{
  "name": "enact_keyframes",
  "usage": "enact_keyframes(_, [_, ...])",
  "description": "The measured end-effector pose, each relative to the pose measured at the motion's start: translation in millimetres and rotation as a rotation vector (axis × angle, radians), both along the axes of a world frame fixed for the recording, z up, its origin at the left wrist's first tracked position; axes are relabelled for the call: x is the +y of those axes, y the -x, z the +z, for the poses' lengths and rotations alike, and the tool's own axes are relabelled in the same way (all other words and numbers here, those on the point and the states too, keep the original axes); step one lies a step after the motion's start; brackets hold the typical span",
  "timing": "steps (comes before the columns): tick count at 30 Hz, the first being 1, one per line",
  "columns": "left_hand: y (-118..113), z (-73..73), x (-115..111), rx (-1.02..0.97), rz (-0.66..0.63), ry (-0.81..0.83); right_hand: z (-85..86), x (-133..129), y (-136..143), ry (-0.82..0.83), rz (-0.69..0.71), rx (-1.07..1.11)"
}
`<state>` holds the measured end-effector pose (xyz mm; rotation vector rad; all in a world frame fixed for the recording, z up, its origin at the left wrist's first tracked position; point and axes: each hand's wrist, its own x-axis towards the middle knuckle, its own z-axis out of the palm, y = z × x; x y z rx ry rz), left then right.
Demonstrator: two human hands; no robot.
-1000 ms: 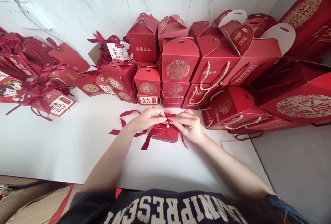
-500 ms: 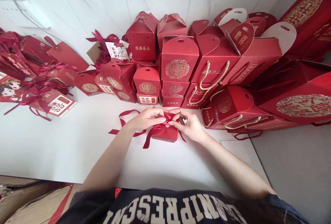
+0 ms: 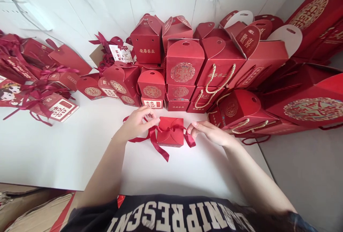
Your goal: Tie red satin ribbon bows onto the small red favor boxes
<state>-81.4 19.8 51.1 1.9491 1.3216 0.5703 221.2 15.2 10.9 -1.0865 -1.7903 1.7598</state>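
Note:
A small red gift box with curved, interlocking top flaps rests on the white table. A dark red ribbon crosses its top with a knot in the middle, and its tails trail to both sides. My left hand is at the box's left side, thumb and fingers closed on the ribbon; part of the grip is hidden. To the right of the box, my right hand pinches the ribbon's other side between thumb and fingers.
Stacked red gift boxes line the tiled wall, some with gold rope handles. Ribbon-tied boxes sit at the left. Large red boxes stand at the right. Cardboard lies below the table's front left edge.
Both hands have moved apart from the middle of the box top, left and right. The ribbon now stretches across the box, and its knot and the flaps are uncovered.

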Motion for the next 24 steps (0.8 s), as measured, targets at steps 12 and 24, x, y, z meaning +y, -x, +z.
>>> enact_keyframes(12, [5, -7.0, -5, 0.122, -0.236, 0.218, 13.0, -1, 26, 0.008, -0.024, 0.065])
enact_keyframes(24, [4, -7.7, -1, -0.121, -0.254, 0.529, 9.0, 3, 26, -0.175, -0.065, -0.042])
